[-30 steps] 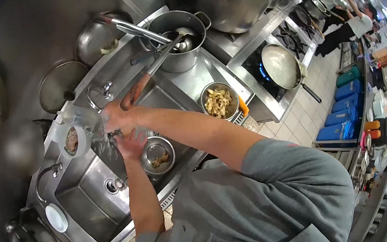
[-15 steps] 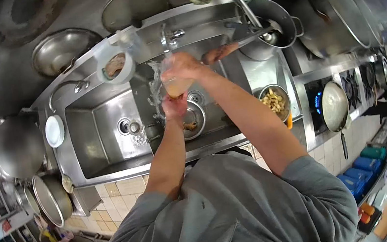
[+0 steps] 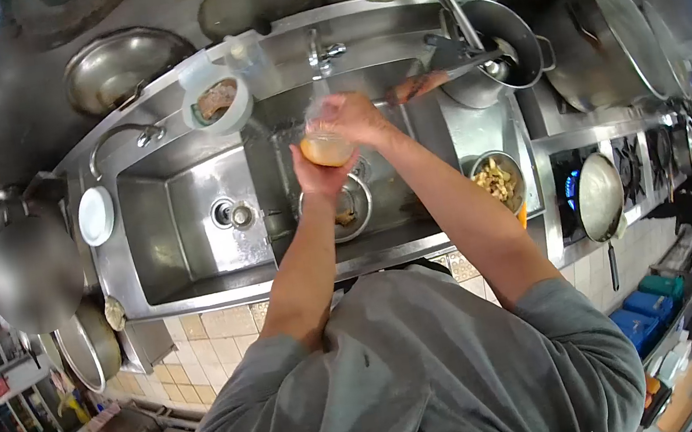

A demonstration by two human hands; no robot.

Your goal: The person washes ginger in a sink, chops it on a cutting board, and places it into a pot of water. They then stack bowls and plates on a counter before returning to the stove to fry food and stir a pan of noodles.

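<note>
My left hand point(image 3: 325, 176) is wrapped around the lower part of a clear container point(image 3: 328, 149) with an orange-yellow base, tilted over the right sink basin. At its upper end, my right hand point(image 3: 357, 117) has its fingers curled against the container; a whitish blur there hides the fingertips. The tap point(image 3: 319, 56) stands just behind, with water around the hands. Below them a metal bowl point(image 3: 369, 213) with a few brownish pieces sits in the basin, partly covered by my left forearm.
At the left is another sink basin point(image 3: 156, 234). A white tub point(image 3: 239, 114) stands on the back ledge, near a wooden-handled spatula point(image 3: 420, 84) across a tall pot point(image 3: 543, 73). A bowl of yellowish chunks point(image 3: 496, 182) is at the right. A frying pan point(image 3: 599, 202) sits beside a blue flame.
The container has tilted and its orange-yellow base now shows toward me. My left hand has risen to cup it, while my right hand has shifted right and changed its grasp.
</note>
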